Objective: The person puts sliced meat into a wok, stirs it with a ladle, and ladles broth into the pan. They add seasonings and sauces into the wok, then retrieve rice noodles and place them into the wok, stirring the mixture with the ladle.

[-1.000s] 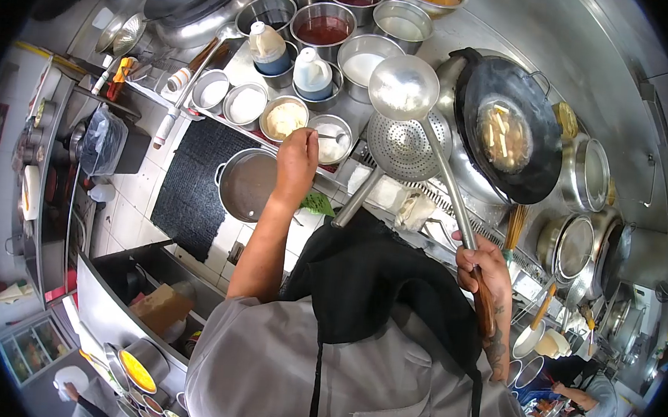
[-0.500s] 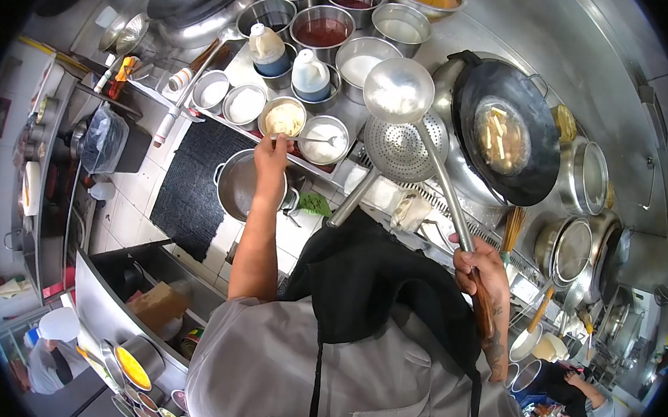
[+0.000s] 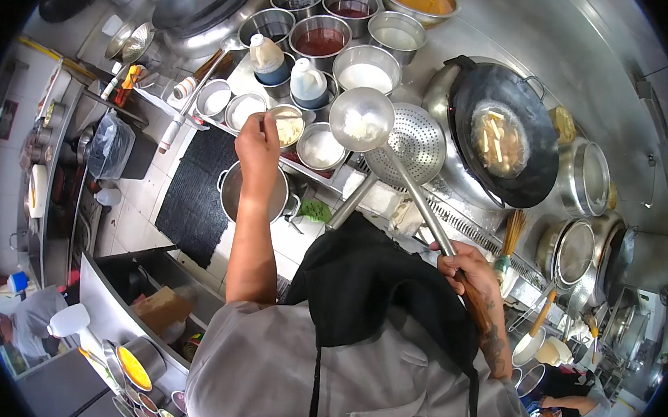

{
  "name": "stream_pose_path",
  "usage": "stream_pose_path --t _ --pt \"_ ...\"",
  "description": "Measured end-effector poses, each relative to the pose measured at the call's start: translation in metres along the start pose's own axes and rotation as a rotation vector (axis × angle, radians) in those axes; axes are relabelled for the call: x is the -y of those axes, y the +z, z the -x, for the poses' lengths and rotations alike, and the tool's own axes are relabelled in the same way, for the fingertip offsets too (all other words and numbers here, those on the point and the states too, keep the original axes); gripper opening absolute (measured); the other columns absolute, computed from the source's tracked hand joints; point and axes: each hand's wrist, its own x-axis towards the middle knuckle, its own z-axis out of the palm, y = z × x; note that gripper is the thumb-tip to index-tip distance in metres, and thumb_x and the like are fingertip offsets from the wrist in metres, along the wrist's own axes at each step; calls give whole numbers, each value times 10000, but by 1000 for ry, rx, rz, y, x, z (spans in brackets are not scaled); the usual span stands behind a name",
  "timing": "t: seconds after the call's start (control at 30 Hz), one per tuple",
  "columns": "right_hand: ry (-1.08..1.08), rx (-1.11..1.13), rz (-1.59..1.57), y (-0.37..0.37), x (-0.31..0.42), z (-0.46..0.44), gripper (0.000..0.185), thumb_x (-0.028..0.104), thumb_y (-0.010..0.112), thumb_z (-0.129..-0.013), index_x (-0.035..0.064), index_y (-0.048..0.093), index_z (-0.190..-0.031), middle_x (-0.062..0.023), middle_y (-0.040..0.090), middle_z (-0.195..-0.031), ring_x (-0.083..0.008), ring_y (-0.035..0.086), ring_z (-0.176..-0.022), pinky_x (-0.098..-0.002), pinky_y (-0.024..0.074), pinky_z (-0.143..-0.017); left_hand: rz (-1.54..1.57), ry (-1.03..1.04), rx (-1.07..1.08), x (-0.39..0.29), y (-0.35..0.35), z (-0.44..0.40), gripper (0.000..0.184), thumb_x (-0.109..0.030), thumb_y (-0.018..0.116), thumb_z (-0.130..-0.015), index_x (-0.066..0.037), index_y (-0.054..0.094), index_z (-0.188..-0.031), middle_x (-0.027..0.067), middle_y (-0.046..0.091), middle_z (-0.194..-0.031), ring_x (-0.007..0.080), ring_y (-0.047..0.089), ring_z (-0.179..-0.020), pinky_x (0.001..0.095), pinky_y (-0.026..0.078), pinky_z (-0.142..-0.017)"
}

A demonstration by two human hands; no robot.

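Note:
My left hand [image 3: 258, 143] is closed in a pinch on a thin metal spoon [image 3: 288, 116], at the edge of a steel bowl of pale yellow seasoning [image 3: 288, 131]. The spoon's tip is hard to make out. Beside that bowl stand a bowl of white powder [image 3: 321, 147] on the right and another white-filled bowl [image 3: 245, 111] on the left. My right hand [image 3: 469, 271] grips the long handle of a ladle [image 3: 362, 110], whose bowl hangs over the containers with some pale matter in it. Partly under the ladle lies a perforated strainer [image 3: 412, 146].
A black wok [image 3: 535, 157] with pale strips in bubbling liquid stands on the right. Steel pots of sauces, including a red one [image 3: 320, 43], and two squeeze bottles [image 3: 309, 83] sit behind. Below my left arm is a two-handled pot [image 3: 234, 194]. Other people are at both lower sides.
My left hand has shifted left, taking the spoon from the white powder to the pale yellow seasoning. The ladle in my right hand has moved left and slightly nearer.

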Motion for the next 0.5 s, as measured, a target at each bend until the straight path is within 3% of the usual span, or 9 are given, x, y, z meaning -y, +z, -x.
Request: stream_pose_path --t 0.07,0.27,0.3,0.43,0.5 --pt "8 40 -89 -6 -2 -5 352 67 542 -874 -63 533 -1201 -29 470 -656 -85 425 -399 -206 327 -363 -148 115 3 14 10 6 147 -95 575 -922 29 628 -863 237 625 -720 417 615 -659 445 486 -596" --pt "-114 105 -206 5 32 -34 387 75 547 -893 -75 495 -1246 -44 466 -670 -95 403 -354 -240 304 -324 -97 -98 183 88 47 35 263 -184 607 -894 51 591 -778 269 607 -694 438 623 -678 460 473 -601" --pt "-153 132 -203 10 43 -42 395 67 545 -893 -67 488 -1260 -36 476 -677 -95 403 -354 -239 308 -325 12 -160 160 106 56 40 261 -175 615 -898 51 581 -772 286 604 -709 475 605 -693 492 461 -578" --pt "-219 161 -142 38 105 -96 371 72 527 -907 -25 479 -1262 -20 494 -666 -101 434 -375 -256 309 -340 19 -161 182 110 55 39 290 -193 619 -906 68 583 -784 279 619 -711 455 618 -673 478 469 -579" --pt "-265 187 -51 58 138 -135 324 80 512 -921 -3 484 -1233 -5 492 -665 -105 441 -381 -270 319 -350 118 -232 179 95 38 32 293 -216 597 -934 75 622 -940 241 661 -767 373 659 -708 424 497 -638"
